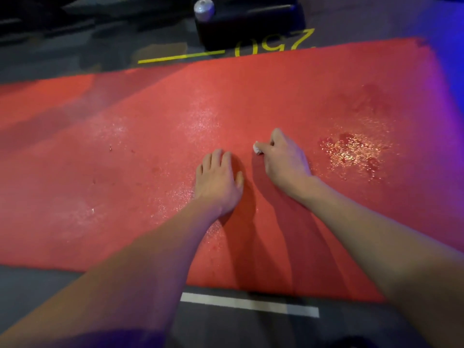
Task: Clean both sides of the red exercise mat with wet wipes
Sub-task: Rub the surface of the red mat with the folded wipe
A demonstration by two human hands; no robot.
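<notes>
The mat lies flat on the floor. The left hand presses it, fingers straight; the right hand pinches a balled wipe. Overlapping strokes toward the wet patch would serve best.

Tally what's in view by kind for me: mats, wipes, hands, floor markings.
Red exercise mat: 1
Wet wipe, balled in the right hand: 1
Hands: 2, counting the left hand flat on the mat
Floor markings: 2, a yellow line with digits and a white line
Total: 6
</notes>
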